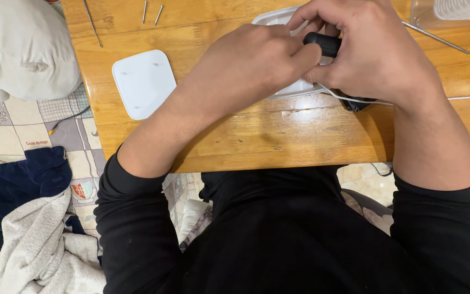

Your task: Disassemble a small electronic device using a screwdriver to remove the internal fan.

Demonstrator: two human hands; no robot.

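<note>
Spanning the view: wooden table (278, 136). On it, white square cover (143, 83), set aside. White device (292, 87) at the far edge, steadied under curled left hand (251, 65). Right hand (373, 51) closed around black tool handle (322, 43), pressing down. Loose screws (152, 12).

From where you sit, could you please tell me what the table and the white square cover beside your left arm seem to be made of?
Table: wood, probably varnished; visible grain, joined planks and glare. White square cover: likely moulded plastic with a matte finish; smooth, rounded corners, small dimples.
</note>
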